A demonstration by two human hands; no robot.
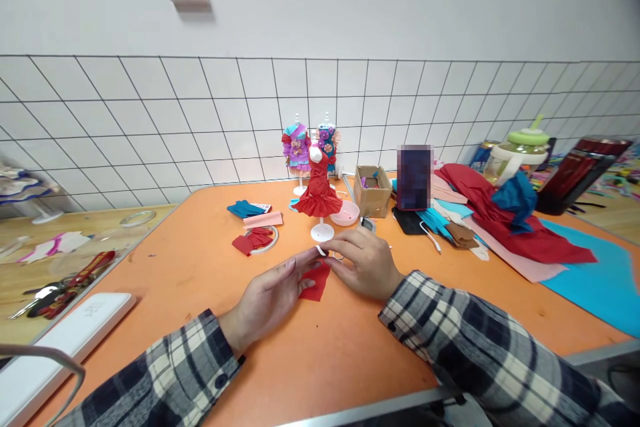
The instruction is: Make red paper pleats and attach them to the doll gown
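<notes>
My left hand [270,300] reaches over the orange table, its fingers stretched toward my right hand and their tips beside a small white strip [321,251]. My right hand [364,263] is closed in a pinch at that strip, which looks like a bit of tape. Under the fingers lies a small piece of red paper [314,287], partly hidden by my left hand. Just beyond my hands stands a small dress form [323,232] on a white round base, wearing a ruffled red dress [319,192].
Two more dressed forms [297,150] stand behind. Around are a pink dish [346,215], a cardboard box [373,192], folded paper [247,208] and red scraps on a white ring [273,240]. Rightward lie a phone [414,177], coloured sheets [525,233], a jug [515,153] and a thermos [580,173].
</notes>
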